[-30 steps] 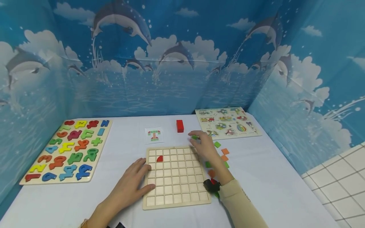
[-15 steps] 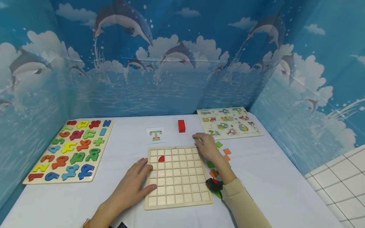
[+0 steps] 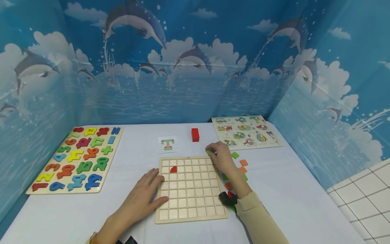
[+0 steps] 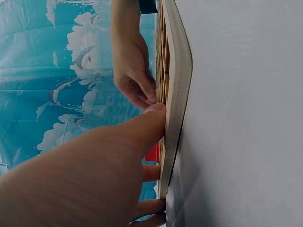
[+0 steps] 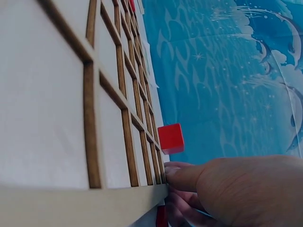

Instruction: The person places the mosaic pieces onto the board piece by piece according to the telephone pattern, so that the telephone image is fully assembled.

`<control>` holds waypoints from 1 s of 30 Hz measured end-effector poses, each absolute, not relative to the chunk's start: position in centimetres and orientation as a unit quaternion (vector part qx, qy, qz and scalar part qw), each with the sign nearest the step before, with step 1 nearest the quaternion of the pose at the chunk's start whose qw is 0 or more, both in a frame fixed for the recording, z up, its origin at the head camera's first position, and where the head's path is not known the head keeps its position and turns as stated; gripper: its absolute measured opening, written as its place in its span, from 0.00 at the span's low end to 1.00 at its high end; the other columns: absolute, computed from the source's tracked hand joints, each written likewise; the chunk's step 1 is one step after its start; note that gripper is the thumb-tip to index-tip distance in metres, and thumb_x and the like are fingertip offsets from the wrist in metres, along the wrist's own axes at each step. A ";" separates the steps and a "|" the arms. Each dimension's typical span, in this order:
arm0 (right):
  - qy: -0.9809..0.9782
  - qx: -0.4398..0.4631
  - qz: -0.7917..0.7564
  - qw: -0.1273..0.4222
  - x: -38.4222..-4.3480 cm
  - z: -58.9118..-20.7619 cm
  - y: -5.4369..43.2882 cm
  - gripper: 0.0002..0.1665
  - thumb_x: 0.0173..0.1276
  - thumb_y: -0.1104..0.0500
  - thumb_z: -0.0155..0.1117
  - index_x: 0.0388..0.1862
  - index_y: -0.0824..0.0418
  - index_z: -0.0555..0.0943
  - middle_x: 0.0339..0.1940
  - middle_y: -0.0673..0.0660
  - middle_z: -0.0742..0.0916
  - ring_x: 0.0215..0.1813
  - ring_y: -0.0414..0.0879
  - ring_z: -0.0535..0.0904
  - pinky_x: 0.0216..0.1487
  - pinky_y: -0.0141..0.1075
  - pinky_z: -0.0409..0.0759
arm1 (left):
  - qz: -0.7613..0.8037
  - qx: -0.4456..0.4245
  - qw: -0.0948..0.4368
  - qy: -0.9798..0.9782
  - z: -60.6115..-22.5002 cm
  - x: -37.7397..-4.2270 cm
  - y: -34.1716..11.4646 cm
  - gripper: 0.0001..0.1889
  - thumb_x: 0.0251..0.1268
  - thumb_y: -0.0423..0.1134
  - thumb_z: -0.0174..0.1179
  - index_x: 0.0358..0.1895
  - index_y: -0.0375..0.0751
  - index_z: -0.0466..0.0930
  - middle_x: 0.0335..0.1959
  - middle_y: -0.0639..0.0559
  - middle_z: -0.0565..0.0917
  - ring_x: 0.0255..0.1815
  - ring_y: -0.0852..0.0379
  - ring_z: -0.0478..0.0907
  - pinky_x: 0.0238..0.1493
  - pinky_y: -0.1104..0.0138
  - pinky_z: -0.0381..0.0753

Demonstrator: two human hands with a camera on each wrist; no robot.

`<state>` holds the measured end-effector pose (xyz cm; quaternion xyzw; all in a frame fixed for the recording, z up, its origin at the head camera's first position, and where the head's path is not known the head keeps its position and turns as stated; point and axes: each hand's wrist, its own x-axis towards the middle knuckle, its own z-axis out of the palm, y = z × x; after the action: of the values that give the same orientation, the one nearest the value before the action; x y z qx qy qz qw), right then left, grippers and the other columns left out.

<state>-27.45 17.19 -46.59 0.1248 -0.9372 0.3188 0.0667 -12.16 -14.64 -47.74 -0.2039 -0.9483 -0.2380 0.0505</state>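
Note:
A wooden grid board [image 3: 191, 222] lies on the white table, with a red quarter-round tile [image 3: 173, 169] in one of its upper left cells. My left hand [image 3: 141, 195] rests on the board's left edge, thumb and fingertips touching the frame. Beyond the board's upper right corner, my right hand [image 3: 223, 157] pinches a green tile [image 3: 208, 151] between thumb and fingers. That tile is hidden in the right wrist view, where the thumb and curled fingers of my right hand [image 5: 236, 187] show beside the board's edge.
Loose orange tiles [image 3: 243, 163] and green tiles [image 3: 235, 155] lie right of the board, some under my forearm. Behind it are a pattern card [image 3: 168, 151] and a red block [image 3: 195, 135]. A number puzzle [image 3: 102, 179] stands left, a picture puzzle [image 3: 255, 145] back right.
The green tile in my right fingers has tilted, with more of its face showing. My right hand has shifted slightly; the left hand stays on the board. The whole view has drifted a little.

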 end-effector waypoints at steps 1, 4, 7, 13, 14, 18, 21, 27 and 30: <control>-0.938 0.123 0.318 0.064 -27.4 -46.5 17.2 0.11 0.72 0.67 0.70 0.51 0.60 0.89 0.49 0.60 0.86 0.53 0.54 0.82 0.57 0.49 0.84 | -0.238 -0.204 0.051 -0.948 -47.8 -12.2 -14.6 0.30 0.68 0.58 0.69 0.65 0.45 0.75 0.79 0.35 0.69 0.83 0.36 0.61 0.80 0.39 0.63; -0.940 0.111 0.316 0.056 -27.4 -46.5 17.2 0.11 0.72 0.66 0.71 0.52 0.60 0.88 0.50 0.60 0.85 0.53 0.54 0.82 0.57 0.49 0.84 | -0.238 -0.203 0.048 -0.949 -47.8 -12.2 -14.6 0.30 0.68 0.58 0.69 0.65 0.45 0.75 0.79 0.35 0.68 0.83 0.36 0.60 0.81 0.39 0.63; -0.942 0.104 0.314 0.053 -27.4 -46.5 17.2 0.10 0.72 0.64 0.72 0.50 0.61 0.88 0.50 0.60 0.84 0.51 0.54 0.82 0.56 0.48 0.83 | -0.238 -0.203 0.048 -0.949 -47.8 -12.2 -14.6 0.30 0.68 0.58 0.69 0.65 0.45 0.75 0.79 0.35 0.68 0.83 0.36 0.60 0.81 0.39 0.63; -0.941 0.098 0.320 0.051 -27.4 -46.6 17.3 0.07 0.71 0.63 0.73 0.46 0.62 0.86 0.48 0.60 0.84 0.49 0.53 0.80 0.53 0.46 0.82 | -0.235 -0.203 0.048 -0.949 -47.8 -12.2 -14.6 0.30 0.68 0.58 0.69 0.65 0.45 0.75 0.79 0.35 0.68 0.83 0.36 0.61 0.81 0.40 0.62; -0.941 0.099 0.319 0.052 -27.4 -46.6 17.3 0.07 0.71 0.63 0.73 0.46 0.62 0.86 0.47 0.60 0.83 0.49 0.53 0.80 0.53 0.46 0.81 | -0.236 -0.203 0.047 -0.949 -47.8 -12.2 -14.7 0.30 0.68 0.58 0.69 0.65 0.45 0.75 0.79 0.35 0.68 0.83 0.36 0.60 0.81 0.40 0.62; -0.939 0.099 0.325 0.058 -27.5 -46.7 17.1 0.08 0.71 0.62 0.74 0.46 0.61 0.84 0.45 0.59 0.84 0.47 0.52 0.78 0.51 0.44 0.79 | -0.238 -0.203 0.048 -0.949 -47.8 -12.2 -14.7 0.30 0.68 0.58 0.69 0.64 0.44 0.75 0.79 0.35 0.68 0.83 0.36 0.60 0.81 0.40 0.62; -0.934 0.103 0.338 0.062 -27.5 -46.7 17.0 0.09 0.70 0.64 0.74 0.47 0.60 0.83 0.43 0.58 0.85 0.46 0.51 0.79 0.50 0.42 0.80 | -0.242 -0.205 0.053 -0.947 -47.7 -12.1 -14.6 0.30 0.69 0.58 0.69 0.64 0.44 0.75 0.78 0.34 0.69 0.83 0.35 0.60 0.81 0.39 0.62; -0.920 0.116 0.368 0.068 -27.5 -46.3 17.1 0.12 0.70 0.69 0.70 0.50 0.60 0.86 0.43 0.56 0.86 0.45 0.48 0.82 0.49 0.42 0.84 | -0.251 -0.206 0.050 -0.944 -47.5 -12.0 -14.4 0.29 0.70 0.58 0.68 0.63 0.43 0.75 0.77 0.32 0.69 0.82 0.33 0.61 0.80 0.38 0.62; -0.912 0.125 0.381 0.084 -27.3 -46.0 16.9 0.09 0.71 0.68 0.70 0.48 0.59 0.88 0.42 0.55 0.88 0.46 0.48 0.83 0.49 0.42 0.85 | -0.252 -0.207 0.045 -0.944 -47.3 -11.9 -14.4 0.29 0.71 0.58 0.67 0.63 0.43 0.74 0.78 0.32 0.69 0.82 0.32 0.60 0.80 0.38 0.62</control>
<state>-27.26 16.93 -45.95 0.1249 -0.9122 0.3812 0.0837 -11.88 -14.39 -47.34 -0.2067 -0.9443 -0.2519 0.0451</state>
